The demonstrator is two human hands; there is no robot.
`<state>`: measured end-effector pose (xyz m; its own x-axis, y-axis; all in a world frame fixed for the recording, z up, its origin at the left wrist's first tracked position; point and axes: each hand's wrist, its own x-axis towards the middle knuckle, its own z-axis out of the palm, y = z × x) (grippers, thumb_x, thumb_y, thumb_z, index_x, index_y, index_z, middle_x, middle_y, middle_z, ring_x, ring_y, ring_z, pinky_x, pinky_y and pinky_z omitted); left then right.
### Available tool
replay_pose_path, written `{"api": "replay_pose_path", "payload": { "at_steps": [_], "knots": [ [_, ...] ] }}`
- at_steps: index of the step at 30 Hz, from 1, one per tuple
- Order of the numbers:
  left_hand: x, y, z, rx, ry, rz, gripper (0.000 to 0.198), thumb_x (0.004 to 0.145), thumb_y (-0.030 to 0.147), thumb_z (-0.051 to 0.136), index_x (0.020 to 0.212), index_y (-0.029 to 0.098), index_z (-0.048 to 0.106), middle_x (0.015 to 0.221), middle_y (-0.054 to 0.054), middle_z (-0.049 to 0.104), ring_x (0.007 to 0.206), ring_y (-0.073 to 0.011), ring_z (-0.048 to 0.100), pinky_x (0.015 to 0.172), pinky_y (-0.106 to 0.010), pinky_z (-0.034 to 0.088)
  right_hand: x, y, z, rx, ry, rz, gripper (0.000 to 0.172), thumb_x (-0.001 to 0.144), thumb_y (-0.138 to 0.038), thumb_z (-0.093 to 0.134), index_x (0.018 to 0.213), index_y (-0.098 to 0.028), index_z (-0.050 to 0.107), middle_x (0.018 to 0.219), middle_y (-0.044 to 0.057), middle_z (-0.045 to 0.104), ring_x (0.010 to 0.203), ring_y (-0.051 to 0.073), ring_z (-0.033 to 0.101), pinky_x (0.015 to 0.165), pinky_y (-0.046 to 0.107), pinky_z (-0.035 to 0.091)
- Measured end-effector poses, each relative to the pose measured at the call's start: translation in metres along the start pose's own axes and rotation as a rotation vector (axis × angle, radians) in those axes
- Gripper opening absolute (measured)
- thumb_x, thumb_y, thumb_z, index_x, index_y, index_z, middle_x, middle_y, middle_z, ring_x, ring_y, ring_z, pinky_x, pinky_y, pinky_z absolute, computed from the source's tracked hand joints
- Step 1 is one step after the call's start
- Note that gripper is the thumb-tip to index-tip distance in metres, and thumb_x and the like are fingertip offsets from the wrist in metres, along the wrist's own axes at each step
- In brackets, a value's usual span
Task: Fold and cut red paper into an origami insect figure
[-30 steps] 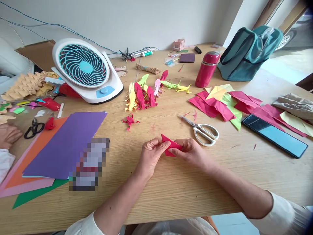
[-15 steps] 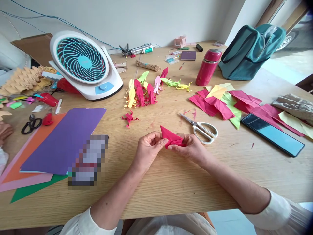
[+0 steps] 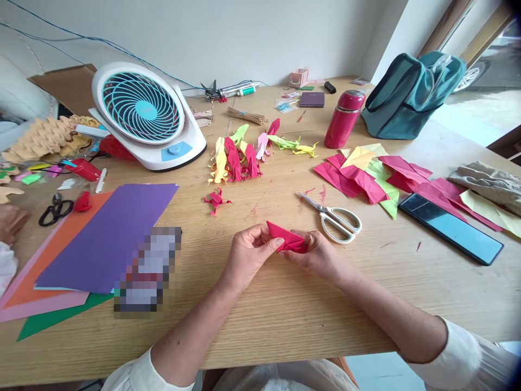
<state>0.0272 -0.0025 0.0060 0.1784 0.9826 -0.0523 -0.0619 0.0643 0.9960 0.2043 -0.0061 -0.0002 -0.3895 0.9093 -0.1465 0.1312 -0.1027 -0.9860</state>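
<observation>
Between my two hands is a folded piece of red origami paper, its pointed end up and to the left. My left hand pinches its left side, thumb across the front. The right end is held by my right hand, whose fingers partly hide the folds. White-handled scissors lie open just beyond my right hand. A small red folded paper figure rests beyond my left hand. Farther back sits a group of finished paper figures in red, yellow, green and pink.
Creased paper sheets and a dark phone lie to the right. Behind stand a red flask and a teal bag. Leftward are a fan, coloured paper, a pixelated object and another person's hand.
The red paper has tilted a little lower, and its near flap looks more folded over. My right fingers have curled closer around its right end. The view has shifted slightly.
</observation>
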Motion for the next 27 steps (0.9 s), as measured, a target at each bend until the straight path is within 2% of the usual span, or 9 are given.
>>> {"api": "replay_pose_path", "payload": {
  "at_steps": [5, 7, 10, 12, 16, 20, 23, 25, 27],
  "knots": [
    [0.000, 0.006, -0.003, 0.011, 0.067, 0.037, 0.020, 0.072, 0.031, 0.085, 0.075, 0.015, 0.074, 0.064, 0.003, 0.068, 0.059, -0.0081, 0.059, 0.060, -0.018, 0.048, -0.003, -0.001, 0.001, -0.049, -0.040, -0.003, 0.021, 0.077, -0.033, 0.068, 0.083, -0.015, 0.060, 0.065, -0.005, 0.043, 0.059, 0.010, 0.034, 0.053, 0.025, 0.026],
    [0.000, 0.007, -0.003, 0.019, 0.090, 0.039, 0.024, 0.072, 0.031, 0.086, 0.088, 0.016, 0.077, 0.064, 0.003, 0.069, 0.058, -0.0084, 0.060, 0.060, -0.019, 0.050, -0.002, 0.000, 0.000, -0.077, -0.053, -0.018, 0.021, 0.079, -0.034, 0.066, 0.081, -0.015, 0.059, 0.065, -0.005, 0.043, 0.059, 0.010, 0.034, 0.053, 0.026, 0.026],
    [-0.001, 0.008, -0.005, 0.083, 0.110, 0.082, 0.041, 0.073, 0.027, 0.086, 0.111, 0.018, 0.074, 0.062, 0.006, 0.069, 0.057, -0.0085, 0.063, 0.062, -0.019, 0.052, -0.001, 0.001, -0.002, -0.088, -0.073, -0.028, 0.024, 0.081, -0.038, 0.066, 0.078, -0.016, 0.055, 0.065, -0.005, 0.042, 0.059, 0.010, 0.034, 0.055, 0.026, 0.026],
    [-0.002, 0.010, -0.007, 0.144, 0.104, 0.134, 0.042, 0.076, 0.027, 0.084, 0.116, 0.018, 0.073, 0.063, 0.006, 0.070, 0.058, -0.0088, 0.064, 0.064, -0.019, 0.052, 0.000, 0.002, -0.003, -0.085, -0.072, -0.029, 0.026, 0.081, -0.039, 0.066, 0.076, -0.018, 0.053, 0.065, -0.005, 0.041, 0.059, 0.010, 0.034, 0.055, 0.027, 0.026],
    [-0.003, 0.016, -0.011, 0.285, 0.151, 0.272, 0.036, 0.084, 0.028, 0.077, 0.118, 0.018, 0.072, 0.073, 0.002, 0.075, 0.064, -0.0099, 0.066, 0.068, -0.021, 0.052, -0.001, 0.001, -0.002, -0.127, -0.067, -0.013, 0.025, 0.078, -0.035, 0.067, 0.072, -0.019, 0.048, 0.063, -0.006, 0.040, 0.058, 0.009, 0.033, 0.053, 0.026, 0.025],
    [-0.005, 0.021, -0.016, 0.579, 0.190, 0.551, 0.032, 0.089, 0.021, 0.071, 0.121, 0.020, 0.070, 0.074, 0.004, 0.073, 0.068, -0.0089, 0.064, 0.077, -0.022, 0.051, -0.003, -0.002, -0.001, -0.113, -0.078, -0.001, 0.023, 0.077, -0.033, 0.066, 0.072, -0.019, 0.048, 0.062, -0.007, 0.040, 0.057, 0.009, 0.033, 0.053, 0.026, 0.024],
    [-0.003, 0.023, -0.019, 0.679, 0.175, 0.689, 0.035, 0.093, 0.017, 0.065, 0.128, 0.020, 0.066, 0.077, 0.003, 0.071, 0.072, -0.0093, 0.062, 0.080, -0.023, 0.049, -0.003, -0.003, -0.001, -0.102, -0.087, 0.001, 0.021, 0.077, -0.031, 0.065, 0.072, -0.018, 0.049, 0.062, -0.007, 0.040, 0.057, 0.009, 0.033, 0.053, 0.025, 0.024],
    [-0.001, 0.025, -0.020, 0.649, 0.121, 0.695, 0.030, 0.095, 0.019, 0.063, 0.124, 0.020, 0.067, 0.080, 0.001, 0.068, 0.074, -0.0104, 0.061, 0.076, -0.024, 0.049, -0.003, -0.004, -0.002, -0.085, -0.094, -0.001, 0.022, 0.077, -0.031, 0.066, 0.071, -0.019, 0.048, 0.062, -0.007, 0.039, 0.057, 0.008, 0.032, 0.052, 0.025, 0.023],
    [0.002, 0.025, -0.021, 0.593, 0.033, 0.661, 0.020, 0.093, 0.021, 0.064, 0.112, 0.019, 0.073, 0.082, -0.001, 0.064, 0.074, -0.0114, 0.059, 0.070, -0.024, 0.047, -0.003, -0.004, -0.003, -0.054, -0.104, 0.000, 0.023, 0.077, -0.032, 0.066, 0.071, -0.019, 0.048, 0.061, -0.007, 0.037, 0.056, 0.008, 0.030, 0.052, 0.025, 0.022]
  ]
}}
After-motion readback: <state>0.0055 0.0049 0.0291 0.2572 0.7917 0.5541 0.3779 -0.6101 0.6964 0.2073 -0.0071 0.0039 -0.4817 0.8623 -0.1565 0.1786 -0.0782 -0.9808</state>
